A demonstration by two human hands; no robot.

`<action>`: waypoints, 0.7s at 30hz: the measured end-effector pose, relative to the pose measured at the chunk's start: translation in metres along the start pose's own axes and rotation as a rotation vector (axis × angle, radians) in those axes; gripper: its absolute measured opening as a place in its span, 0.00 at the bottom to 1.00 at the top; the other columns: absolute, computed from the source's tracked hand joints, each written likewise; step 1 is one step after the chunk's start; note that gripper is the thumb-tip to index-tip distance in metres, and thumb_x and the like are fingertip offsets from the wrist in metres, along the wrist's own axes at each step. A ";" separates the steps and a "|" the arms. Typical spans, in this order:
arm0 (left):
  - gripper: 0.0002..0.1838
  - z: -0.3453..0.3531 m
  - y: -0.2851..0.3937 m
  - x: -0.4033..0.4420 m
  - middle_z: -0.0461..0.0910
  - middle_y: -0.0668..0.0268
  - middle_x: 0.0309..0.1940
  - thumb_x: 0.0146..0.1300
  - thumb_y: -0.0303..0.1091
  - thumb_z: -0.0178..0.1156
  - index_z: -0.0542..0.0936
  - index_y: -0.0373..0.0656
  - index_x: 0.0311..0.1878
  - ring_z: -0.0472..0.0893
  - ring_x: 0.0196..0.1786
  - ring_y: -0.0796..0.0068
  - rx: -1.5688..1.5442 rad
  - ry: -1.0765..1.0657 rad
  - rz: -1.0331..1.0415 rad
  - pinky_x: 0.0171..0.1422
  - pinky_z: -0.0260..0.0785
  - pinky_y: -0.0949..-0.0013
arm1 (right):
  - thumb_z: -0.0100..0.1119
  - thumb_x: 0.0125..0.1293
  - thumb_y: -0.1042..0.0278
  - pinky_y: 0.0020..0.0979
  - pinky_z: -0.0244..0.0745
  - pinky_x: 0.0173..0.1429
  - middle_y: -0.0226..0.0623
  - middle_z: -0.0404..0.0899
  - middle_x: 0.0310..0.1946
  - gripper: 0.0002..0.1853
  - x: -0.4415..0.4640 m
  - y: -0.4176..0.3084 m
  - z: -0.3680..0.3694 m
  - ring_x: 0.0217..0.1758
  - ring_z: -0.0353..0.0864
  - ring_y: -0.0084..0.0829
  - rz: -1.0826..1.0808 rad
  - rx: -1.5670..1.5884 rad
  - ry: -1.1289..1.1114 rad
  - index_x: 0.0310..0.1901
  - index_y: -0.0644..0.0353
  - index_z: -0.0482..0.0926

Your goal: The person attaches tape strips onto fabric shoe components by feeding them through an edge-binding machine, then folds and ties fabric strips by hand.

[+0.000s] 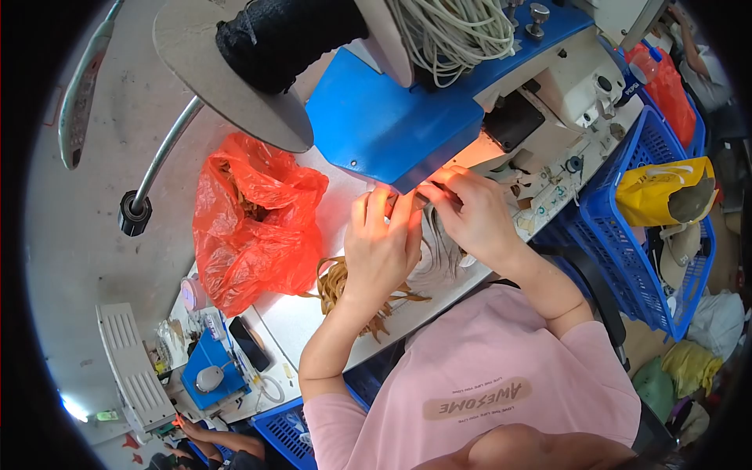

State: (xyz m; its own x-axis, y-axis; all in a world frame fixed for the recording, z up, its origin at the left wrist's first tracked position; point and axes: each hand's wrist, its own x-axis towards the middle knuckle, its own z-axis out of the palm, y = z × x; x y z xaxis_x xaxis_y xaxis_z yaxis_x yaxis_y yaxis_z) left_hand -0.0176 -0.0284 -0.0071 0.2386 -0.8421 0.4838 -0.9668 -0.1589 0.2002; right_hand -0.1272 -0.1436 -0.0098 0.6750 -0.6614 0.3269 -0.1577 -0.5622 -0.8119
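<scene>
My left hand (378,249) is bent over the white worktop, its fingertips closed together just below the front edge of a blue machine head (399,117). Beside it, my right hand (475,213) pinches with thumb and fingers at the same lit spot. What lies between the fingertips is too small and covered to make out. Thin dark strands (440,249) hang on the worktop below my right hand. A pile of brown strips (337,283) lies against my left wrist. Warm light falls on the fingers from under the machine head.
A red plastic bag (258,223) with brown strips stands left of my hands. Overhead hangs a large spool of black cord (290,39) beside coiled pale cord (454,35). Blue crates (619,227) with a yellow bag (666,190) are at right. A phone (249,345) lies lower left, near another person's arms (227,440).
</scene>
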 end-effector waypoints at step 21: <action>0.20 -0.008 0.005 0.004 0.74 0.57 0.45 0.54 0.38 0.66 0.80 0.40 0.49 0.73 0.46 0.57 -0.017 -0.062 -0.039 0.43 0.73 0.61 | 0.56 0.65 0.70 0.40 0.75 0.35 0.47 0.81 0.28 0.10 0.002 0.002 -0.002 0.29 0.81 0.46 0.031 0.000 -0.027 0.44 0.62 0.83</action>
State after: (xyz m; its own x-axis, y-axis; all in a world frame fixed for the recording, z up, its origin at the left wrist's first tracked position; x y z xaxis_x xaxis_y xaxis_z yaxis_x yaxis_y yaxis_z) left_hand -0.0211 -0.0282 0.0029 0.2691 -0.8660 0.4215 -0.9551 -0.1835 0.2327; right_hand -0.1281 -0.1471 -0.0100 0.6893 -0.6647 0.2882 -0.1791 -0.5418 -0.8212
